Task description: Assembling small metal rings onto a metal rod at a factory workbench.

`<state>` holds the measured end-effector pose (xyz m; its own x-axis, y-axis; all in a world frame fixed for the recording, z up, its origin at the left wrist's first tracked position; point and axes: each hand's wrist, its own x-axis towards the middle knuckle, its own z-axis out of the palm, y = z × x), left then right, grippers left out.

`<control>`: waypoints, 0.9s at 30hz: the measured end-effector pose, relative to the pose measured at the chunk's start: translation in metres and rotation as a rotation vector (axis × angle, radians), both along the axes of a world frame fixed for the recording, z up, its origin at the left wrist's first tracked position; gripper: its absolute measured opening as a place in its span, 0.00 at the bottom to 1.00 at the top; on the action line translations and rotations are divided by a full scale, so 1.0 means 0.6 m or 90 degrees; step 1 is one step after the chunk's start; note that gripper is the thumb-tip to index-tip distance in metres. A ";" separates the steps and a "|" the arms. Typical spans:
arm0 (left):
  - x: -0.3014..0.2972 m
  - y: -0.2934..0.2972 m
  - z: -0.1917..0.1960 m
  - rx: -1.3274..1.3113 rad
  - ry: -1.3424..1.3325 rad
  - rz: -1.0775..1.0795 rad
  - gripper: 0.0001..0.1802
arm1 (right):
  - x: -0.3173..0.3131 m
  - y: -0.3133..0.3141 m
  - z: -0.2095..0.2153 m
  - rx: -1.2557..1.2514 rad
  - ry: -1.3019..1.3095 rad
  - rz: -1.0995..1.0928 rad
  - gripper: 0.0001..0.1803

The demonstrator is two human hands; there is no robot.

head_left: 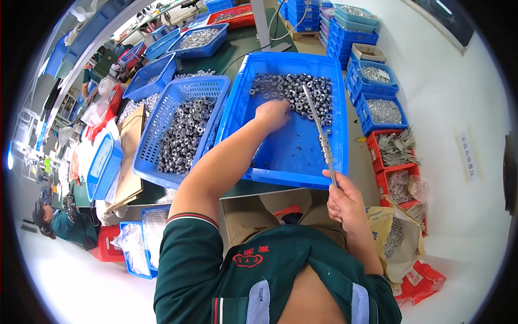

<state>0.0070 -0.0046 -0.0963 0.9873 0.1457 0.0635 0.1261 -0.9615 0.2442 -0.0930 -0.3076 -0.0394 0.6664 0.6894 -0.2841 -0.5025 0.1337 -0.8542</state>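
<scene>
My right hand (346, 201) grips the lower end of a thin metal rod (315, 116), which slants up and away over the right side of a blue plastic bin (291, 179). Several small metal rings are threaded on the rod's lower half, just above my fingers. My left hand (273, 114) reaches into the bin, its fingers curled down beside the heap of loose metal rings (310, 97) at the far end. Those fingertips are partly hidden, so what they pinch, if anything, I cannot make out. A few stray rings lie on the bin's floor.
Left of the bin stands a blue perforated basket (141, 162) full of similar dark rings. More blue baskets (202, 40) of parts sit farther back. Stacked blue crates (383, 110) and red bins (399, 178) line the right wall. A co-worker (73, 224) is at the far left.
</scene>
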 end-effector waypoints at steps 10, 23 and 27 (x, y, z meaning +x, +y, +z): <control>0.001 0.020 0.089 -0.915 -0.055 -0.001 0.12 | 0.001 -0.001 -0.001 -0.024 -0.002 0.000 0.20; -0.037 0.000 0.143 -1.170 -0.018 -0.164 0.11 | 0.007 -0.004 -0.004 -0.026 -0.015 0.027 0.20; -0.041 0.012 0.143 -1.140 -0.015 -0.152 0.10 | 0.005 -0.002 -0.007 -0.036 -0.027 0.025 0.20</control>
